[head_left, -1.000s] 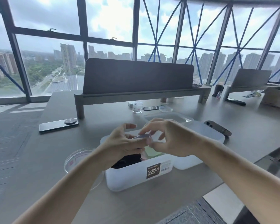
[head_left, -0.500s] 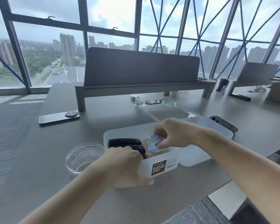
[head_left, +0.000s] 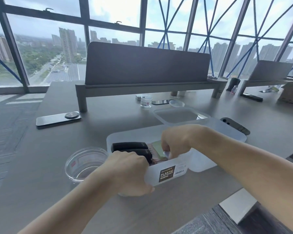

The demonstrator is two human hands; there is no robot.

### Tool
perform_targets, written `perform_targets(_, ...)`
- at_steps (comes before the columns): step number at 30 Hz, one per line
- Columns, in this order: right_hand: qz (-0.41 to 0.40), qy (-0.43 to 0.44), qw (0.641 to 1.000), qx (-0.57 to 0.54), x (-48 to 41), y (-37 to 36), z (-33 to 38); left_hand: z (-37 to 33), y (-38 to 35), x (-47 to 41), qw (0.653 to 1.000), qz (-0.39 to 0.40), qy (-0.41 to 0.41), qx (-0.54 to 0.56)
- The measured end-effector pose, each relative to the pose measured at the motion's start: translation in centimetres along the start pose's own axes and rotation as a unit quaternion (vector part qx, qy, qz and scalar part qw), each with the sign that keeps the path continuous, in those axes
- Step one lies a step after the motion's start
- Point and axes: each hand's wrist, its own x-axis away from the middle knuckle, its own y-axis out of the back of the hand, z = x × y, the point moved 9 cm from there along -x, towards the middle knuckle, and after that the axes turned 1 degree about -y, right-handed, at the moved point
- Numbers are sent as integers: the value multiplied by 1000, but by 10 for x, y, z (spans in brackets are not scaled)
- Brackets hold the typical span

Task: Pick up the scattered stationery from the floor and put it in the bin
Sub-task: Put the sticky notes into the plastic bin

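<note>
A white translucent plastic bin (head_left: pixel 190 166) with a black label stands on the grey desk in front of me. Inside lie a black stapler (head_left: pixel 130 146) and a green paper pad (head_left: pixel 156 146). My left hand (head_left: pixel 127 171) grips the bin's near left corner, thumb on the front wall. Reaching down into the bin from the right, my right hand (head_left: pixel 178 142) has its fingers curled and pinches a small pale item (head_left: pixel 166 153), mostly hidden under the fingertips.
A clear round bowl (head_left: pixel 85 163) sits just left of the bin. A phone (head_left: pixel 57 119) lies further left. Behind the bin are a clear tray (head_left: pixel 179 115), a white lid (head_left: pixel 227 132), a dark phone (head_left: pixel 235 126) and a small jar (head_left: pixel 146 102). The desk edge runs at lower right.
My left hand let go of the small item above the bin and dropped to grip the bin's front corner. My right hand lowered the item down into the bin.
</note>
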Motion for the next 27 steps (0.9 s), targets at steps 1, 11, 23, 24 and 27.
perform_targets(1, -7, -2, 1000, -18, 2, 1, -3, 1, 0, -2, 1000, -7, -3, 0)
perform_targets(11, -11, -30, 997, 74, 3, 2, -6, 5, 11, -1, 988, -44, -81, 123)
perform_targets(23, -45, -32, 990, 128, 1, 4, -2, 4, 23, 16, 944, -255, -179, 105)
perform_targets(24, -43, -36, 991, 121, 1, 5, -4, 5, 22, 16, 945, -255, -177, 102)
perform_targets(27, -53, -39, 990, 125, 2, 5, -8, 5, 18, 18, 961, -218, -153, 76)
